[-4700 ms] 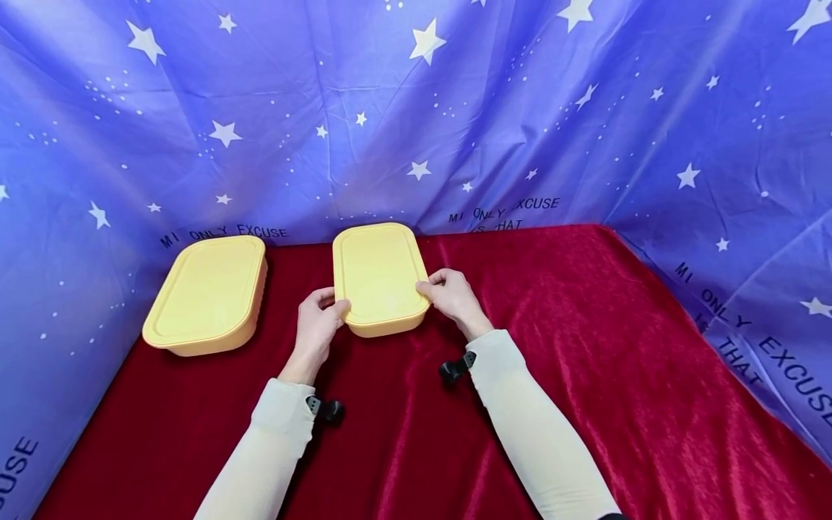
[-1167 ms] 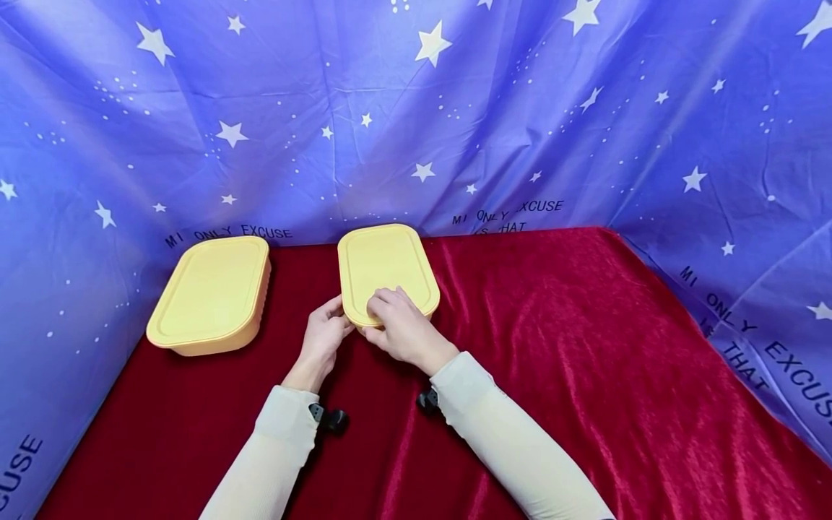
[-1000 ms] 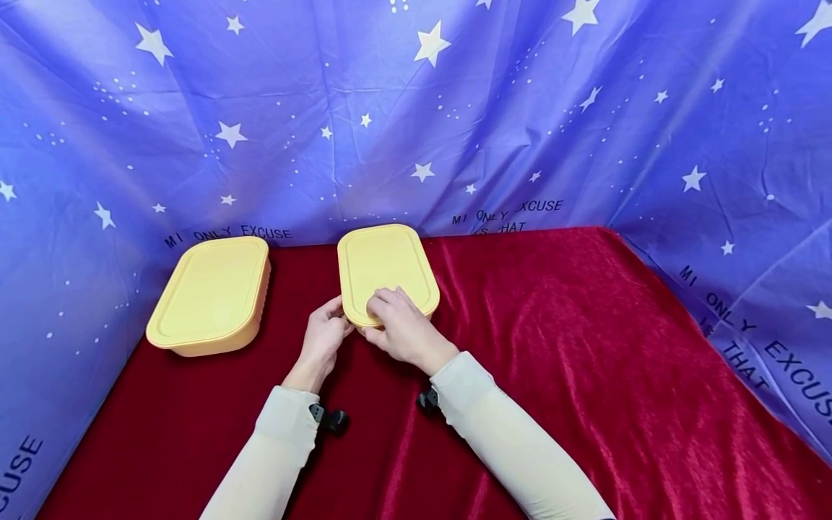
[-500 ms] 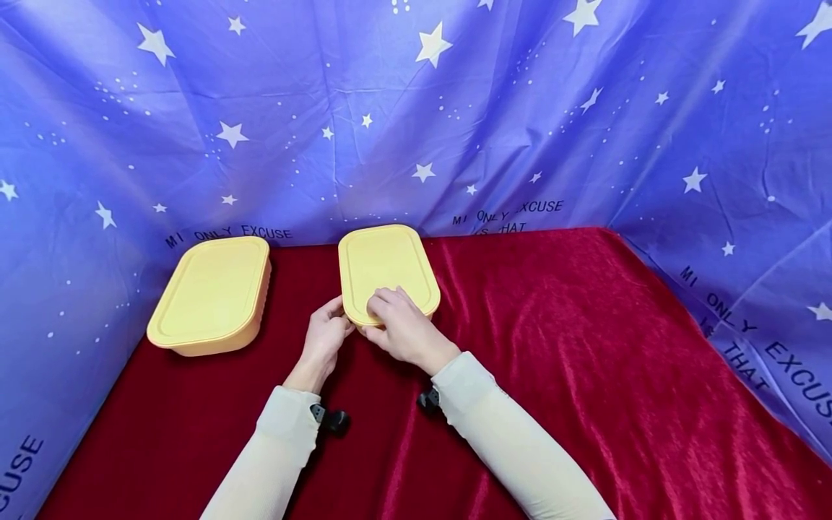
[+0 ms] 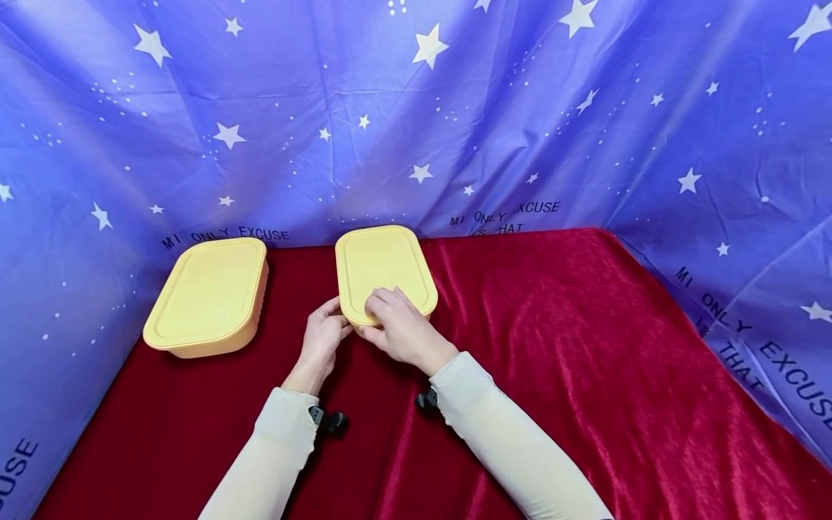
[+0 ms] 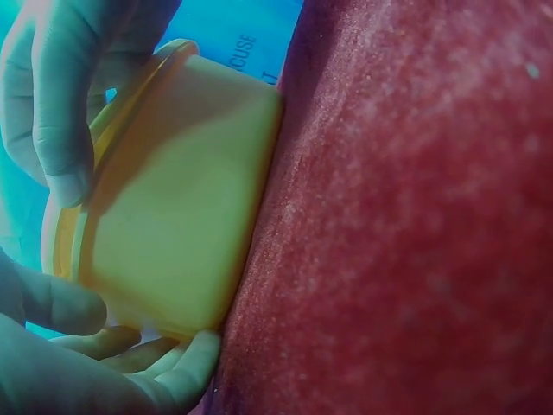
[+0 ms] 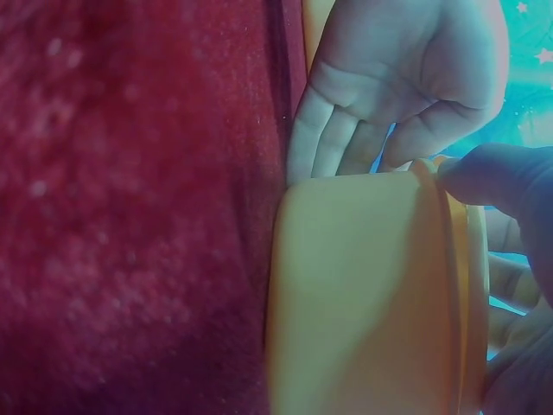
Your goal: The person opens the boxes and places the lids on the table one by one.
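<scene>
In the head view, a yellow lidded food container (image 5: pixel 386 260) sits at the back middle of the table. My left hand (image 5: pixel 320 339) holds its near left corner. In the left wrist view, those fingers (image 6: pixel 194 367) lie along the lower side wall and the thumb is by the lid's corner. My right hand (image 5: pixel 406 332) pinches the near edge of the lid (image 7: pixel 471 328). Its thumb (image 7: pixel 492 177) is under the rim, and the other fingers rest over the lid's top. The lid is on the container, and the inside is hidden.
A second yellow lidded container (image 5: pixel 208 292) stands at the back left. Dark red velvet (image 5: pixel 585 347) covers the table, wrinkled on the right. A blue curtain with white stars (image 5: pixel 416 130) hangs behind and along the sides.
From holding the lid's right edge 4.7 seconds ago, my right hand has moved to its near edge. My left thumb has come off the lid's top. Over the last second the hands have stayed put.
</scene>
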A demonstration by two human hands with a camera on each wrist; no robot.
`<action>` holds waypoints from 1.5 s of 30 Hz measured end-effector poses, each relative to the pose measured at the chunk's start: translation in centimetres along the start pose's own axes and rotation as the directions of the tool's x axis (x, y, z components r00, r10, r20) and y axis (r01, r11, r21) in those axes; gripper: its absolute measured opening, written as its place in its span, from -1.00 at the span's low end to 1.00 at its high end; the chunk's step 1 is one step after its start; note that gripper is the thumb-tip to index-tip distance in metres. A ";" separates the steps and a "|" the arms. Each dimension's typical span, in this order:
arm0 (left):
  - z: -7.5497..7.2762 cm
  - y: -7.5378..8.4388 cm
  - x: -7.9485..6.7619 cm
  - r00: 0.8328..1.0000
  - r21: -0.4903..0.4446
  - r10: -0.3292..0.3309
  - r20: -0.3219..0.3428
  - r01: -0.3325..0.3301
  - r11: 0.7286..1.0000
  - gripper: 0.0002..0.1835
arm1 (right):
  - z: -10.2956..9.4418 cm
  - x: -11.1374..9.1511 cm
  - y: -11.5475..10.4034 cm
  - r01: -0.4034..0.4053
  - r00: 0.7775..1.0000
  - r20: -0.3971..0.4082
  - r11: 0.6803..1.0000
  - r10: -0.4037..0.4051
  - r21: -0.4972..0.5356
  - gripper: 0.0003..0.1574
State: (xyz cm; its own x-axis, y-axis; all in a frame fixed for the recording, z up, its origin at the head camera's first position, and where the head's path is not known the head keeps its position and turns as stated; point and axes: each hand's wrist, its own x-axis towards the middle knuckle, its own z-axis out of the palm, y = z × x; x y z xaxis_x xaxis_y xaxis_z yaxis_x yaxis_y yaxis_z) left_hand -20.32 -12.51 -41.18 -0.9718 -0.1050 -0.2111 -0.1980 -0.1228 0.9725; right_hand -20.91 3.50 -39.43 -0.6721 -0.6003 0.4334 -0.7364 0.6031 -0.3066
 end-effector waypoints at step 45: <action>0.1 0.0 -0.2 1.000 -0.053 0.006 -0.023 -0.007 0.999 -0.56 | -0.2 0.0 0.0 0.137 0.980 -0.120 0.979 -0.156 -0.148 -0.89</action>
State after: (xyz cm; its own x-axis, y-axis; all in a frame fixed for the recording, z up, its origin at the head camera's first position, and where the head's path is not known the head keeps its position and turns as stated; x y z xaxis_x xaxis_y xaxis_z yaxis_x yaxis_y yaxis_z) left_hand -20.15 -12.40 -41.09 -0.9698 -0.1280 -0.2076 -0.1840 -0.1741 0.9674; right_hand -20.86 3.64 -39.24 -0.5351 -0.6194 0.5745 -0.8021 0.5860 -0.1152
